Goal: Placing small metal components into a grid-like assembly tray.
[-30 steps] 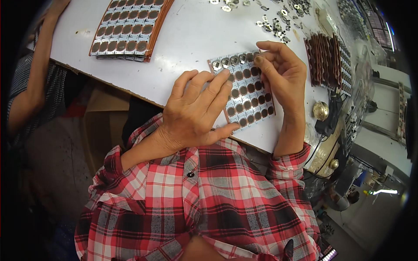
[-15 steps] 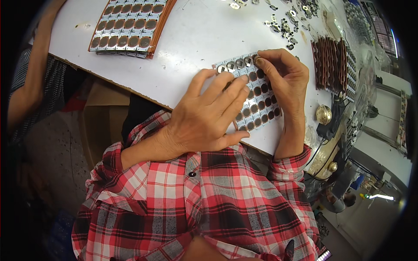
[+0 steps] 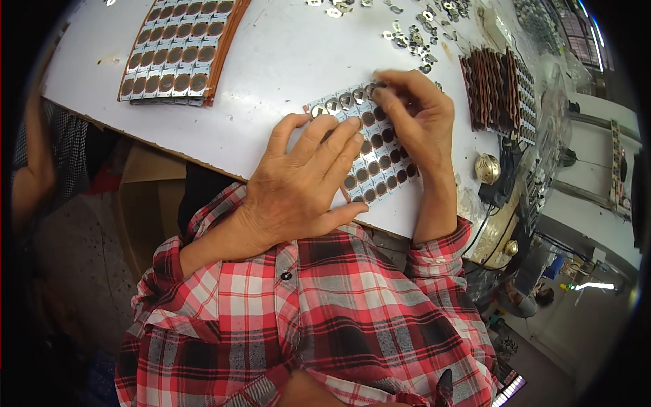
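A light blue panel of small circuit boards (image 3: pixel 369 173) with rows of dark round spots lies tilted on the white table. Along its far row sit several shiny metal discs (image 3: pixel 332 106), each with a small dark centre. My left hand (image 3: pixel 298 169) rests over the panel's left part with its fingers spread, covering some of the spots. At the far right corner, my right hand (image 3: pixel 420 119) has thumb and forefinger bent together over the end of the disc row. Whatever lies between those fingertips is hidden.
A stack of similar panels (image 3: pixel 173 54) lies at the far left. Loose metal pieces (image 3: pixel 417 41) are scattered at the back. More panels (image 3: pixel 498 88) stand on edge at the right, near a round metal object (image 3: pixel 487 168) and cables. Another person's arm (image 3: pixel 41 149) shows at the left.
The whole view has shifted, so the table and panel appear further left. Both hands keep nearly the same places on the panel, the right fingertips still at its far right corner.
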The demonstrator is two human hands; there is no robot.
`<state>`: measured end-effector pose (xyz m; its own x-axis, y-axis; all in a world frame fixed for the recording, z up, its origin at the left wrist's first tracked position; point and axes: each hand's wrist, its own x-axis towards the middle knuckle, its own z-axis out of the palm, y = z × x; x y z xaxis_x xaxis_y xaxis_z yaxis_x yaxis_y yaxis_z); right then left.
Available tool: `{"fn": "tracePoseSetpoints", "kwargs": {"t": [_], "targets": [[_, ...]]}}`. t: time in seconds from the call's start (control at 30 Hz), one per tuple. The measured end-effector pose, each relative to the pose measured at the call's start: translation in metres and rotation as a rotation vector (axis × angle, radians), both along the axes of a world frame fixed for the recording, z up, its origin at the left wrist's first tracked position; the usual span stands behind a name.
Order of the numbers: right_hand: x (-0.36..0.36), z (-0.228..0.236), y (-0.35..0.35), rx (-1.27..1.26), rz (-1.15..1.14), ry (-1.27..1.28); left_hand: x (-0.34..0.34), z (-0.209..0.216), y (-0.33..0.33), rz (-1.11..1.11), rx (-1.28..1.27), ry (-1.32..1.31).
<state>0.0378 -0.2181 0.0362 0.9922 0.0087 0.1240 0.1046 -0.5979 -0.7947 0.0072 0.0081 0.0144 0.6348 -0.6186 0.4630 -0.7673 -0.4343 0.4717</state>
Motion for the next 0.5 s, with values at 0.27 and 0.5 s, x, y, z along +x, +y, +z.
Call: {"fn": "tracePoseSetpoints", "kwargs": {"t": [0.27, 0.5], "targets": [[0.015, -0.007, -0.05, -0.5, -0.321, -0.216, 0.0, -0.004, -0.001, 0.015, -0.002, -0.034], [0.009, 0.002, -0.037, -0.318, -0.359, -0.043, 0.0, -0.008, -0.001, 0.029, 0.004, -0.058]]}}
